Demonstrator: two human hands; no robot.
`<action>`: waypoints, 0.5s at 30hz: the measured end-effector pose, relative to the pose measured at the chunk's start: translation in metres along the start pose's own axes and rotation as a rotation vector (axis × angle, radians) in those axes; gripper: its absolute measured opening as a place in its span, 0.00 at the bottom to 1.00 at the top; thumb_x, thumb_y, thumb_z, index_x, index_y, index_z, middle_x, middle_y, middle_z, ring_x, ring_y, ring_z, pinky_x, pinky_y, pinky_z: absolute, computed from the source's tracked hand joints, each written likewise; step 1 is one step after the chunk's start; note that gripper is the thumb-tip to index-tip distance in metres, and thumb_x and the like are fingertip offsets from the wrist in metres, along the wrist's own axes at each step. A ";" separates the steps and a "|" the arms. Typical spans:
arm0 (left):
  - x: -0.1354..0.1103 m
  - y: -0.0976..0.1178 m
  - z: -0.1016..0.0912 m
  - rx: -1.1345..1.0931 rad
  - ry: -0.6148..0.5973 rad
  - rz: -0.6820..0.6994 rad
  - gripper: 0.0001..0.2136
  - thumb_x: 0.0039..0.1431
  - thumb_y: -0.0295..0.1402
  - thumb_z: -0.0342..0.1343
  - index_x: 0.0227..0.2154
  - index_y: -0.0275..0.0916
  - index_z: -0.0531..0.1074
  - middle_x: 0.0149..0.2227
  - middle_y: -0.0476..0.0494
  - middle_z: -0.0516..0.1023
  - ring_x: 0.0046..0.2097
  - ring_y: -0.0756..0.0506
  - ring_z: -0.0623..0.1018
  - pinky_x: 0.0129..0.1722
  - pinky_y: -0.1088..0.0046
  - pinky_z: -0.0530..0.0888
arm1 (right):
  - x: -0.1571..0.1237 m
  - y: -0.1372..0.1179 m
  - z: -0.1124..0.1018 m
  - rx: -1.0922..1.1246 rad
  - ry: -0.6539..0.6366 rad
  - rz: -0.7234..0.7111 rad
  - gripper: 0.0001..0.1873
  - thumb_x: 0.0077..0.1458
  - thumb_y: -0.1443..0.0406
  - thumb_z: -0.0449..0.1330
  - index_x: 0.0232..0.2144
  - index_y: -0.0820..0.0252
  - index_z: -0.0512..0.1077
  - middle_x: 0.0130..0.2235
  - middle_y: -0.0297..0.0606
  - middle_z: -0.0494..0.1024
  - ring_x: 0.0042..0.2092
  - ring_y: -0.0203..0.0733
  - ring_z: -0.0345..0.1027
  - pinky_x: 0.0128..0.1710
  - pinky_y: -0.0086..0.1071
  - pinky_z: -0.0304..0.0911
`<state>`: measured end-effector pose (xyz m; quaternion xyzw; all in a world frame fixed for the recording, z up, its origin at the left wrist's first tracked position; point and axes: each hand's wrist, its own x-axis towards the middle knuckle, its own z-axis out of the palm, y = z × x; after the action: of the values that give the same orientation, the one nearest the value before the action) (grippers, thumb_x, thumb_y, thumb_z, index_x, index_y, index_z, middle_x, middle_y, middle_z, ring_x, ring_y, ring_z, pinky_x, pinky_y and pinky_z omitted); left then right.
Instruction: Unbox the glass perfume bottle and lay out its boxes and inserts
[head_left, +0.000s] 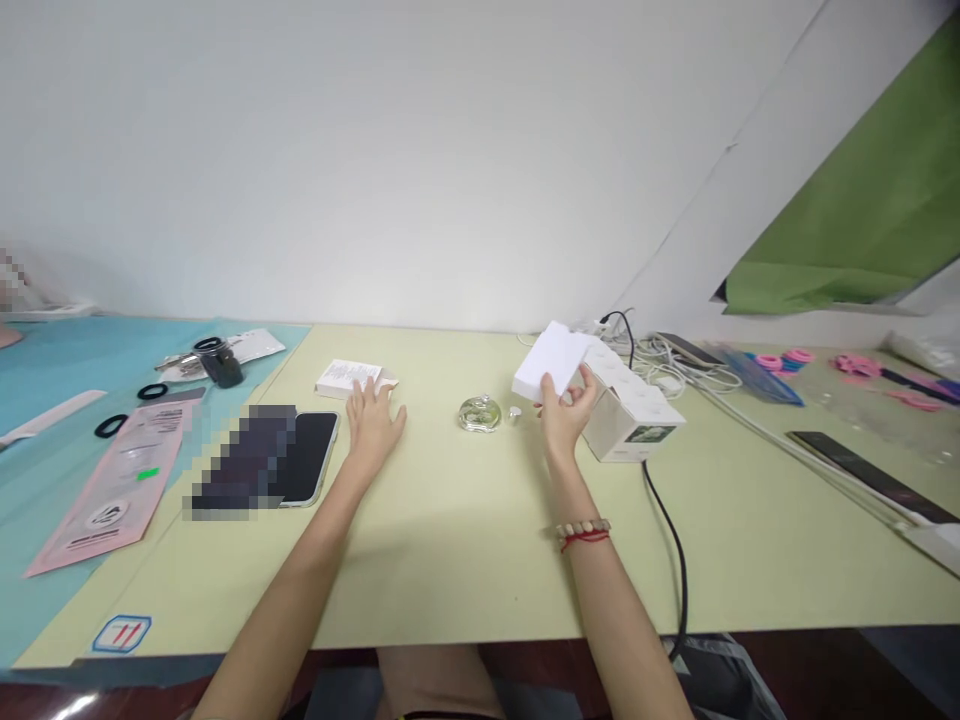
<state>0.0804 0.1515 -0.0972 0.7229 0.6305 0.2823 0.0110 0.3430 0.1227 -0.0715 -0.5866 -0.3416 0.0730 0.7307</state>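
My left hand (pixel 373 420) lies flat on the pale green table (pixel 465 540), fingers stretched out, its fingertips touching a small white printed box (pixel 346 377). My right hand (pixel 566 408) is raised a little above the table and grips a white box (pixel 551 362) by its near edge, thumb on top. Just right of that hand stands a larger white carton (pixel 634 415). Between my hands sit a small clear glass bottle (pixel 480 413) and a tiny clear cap (pixel 514 412).
A dark phone (pixel 306 457) lies left of my left hand, beside a blurred patch. A blue mat (pixel 67 470) at far left holds a pink packet (pixel 120 485), black rings and a dark jar. Cables, a black cord (pixel 671 540), pink rings and green cloth fill the right.
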 end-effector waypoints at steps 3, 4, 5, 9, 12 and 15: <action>0.000 -0.008 0.004 0.126 -0.097 -0.047 0.16 0.57 0.36 0.45 0.46 0.37 0.68 0.61 0.39 0.50 0.63 0.34 0.46 0.57 0.53 0.51 | 0.005 0.014 -0.002 -0.060 0.003 0.015 0.41 0.40 0.56 0.62 0.56 0.61 0.55 0.42 0.45 0.66 0.29 0.35 0.65 0.24 0.27 0.60; 0.000 -0.010 0.006 0.151 -0.114 -0.034 0.16 0.57 0.36 0.44 0.45 0.38 0.68 0.61 0.40 0.48 0.63 0.35 0.46 0.57 0.53 0.51 | 0.005 0.017 -0.003 -0.090 0.005 -0.006 0.40 0.40 0.56 0.62 0.55 0.62 0.57 0.41 0.44 0.67 0.30 0.34 0.64 0.27 0.27 0.60; -0.001 -0.010 0.007 0.168 -0.124 -0.018 0.16 0.56 0.35 0.44 0.45 0.38 0.68 0.62 0.41 0.47 0.63 0.35 0.46 0.57 0.53 0.52 | 0.006 0.020 -0.003 -0.123 0.003 -0.028 0.38 0.40 0.56 0.62 0.54 0.64 0.58 0.40 0.43 0.68 0.29 0.34 0.63 0.29 0.28 0.59; -0.004 -0.007 0.013 0.190 -0.121 0.037 0.22 0.56 0.35 0.45 0.54 0.38 0.61 0.62 0.38 0.44 0.61 0.36 0.50 0.56 0.56 0.54 | 0.008 0.025 -0.006 -0.226 -0.018 -0.079 0.31 0.42 0.56 0.60 0.48 0.66 0.64 0.38 0.43 0.70 0.32 0.35 0.61 0.34 0.30 0.58; -0.006 -0.002 0.015 0.183 -0.113 0.075 0.24 0.56 0.35 0.45 0.56 0.37 0.58 0.62 0.34 0.46 0.59 0.37 0.55 0.55 0.56 0.56 | 0.009 0.027 -0.009 -0.260 -0.046 -0.138 0.26 0.44 0.57 0.57 0.45 0.65 0.67 0.39 0.43 0.71 0.36 0.39 0.62 0.37 0.31 0.58; -0.007 0.000 0.016 0.119 -0.095 0.100 0.23 0.56 0.35 0.46 0.55 0.36 0.60 0.61 0.32 0.48 0.58 0.37 0.58 0.54 0.57 0.58 | 0.011 0.030 -0.011 -0.304 -0.046 -0.217 0.23 0.47 0.60 0.55 0.45 0.63 0.68 0.40 0.43 0.71 0.39 0.41 0.63 0.41 0.34 0.58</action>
<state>0.0867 0.1509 -0.1131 0.7654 0.6082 0.2099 -0.0159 0.3664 0.1290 -0.0949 -0.6481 -0.4267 -0.0451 0.6292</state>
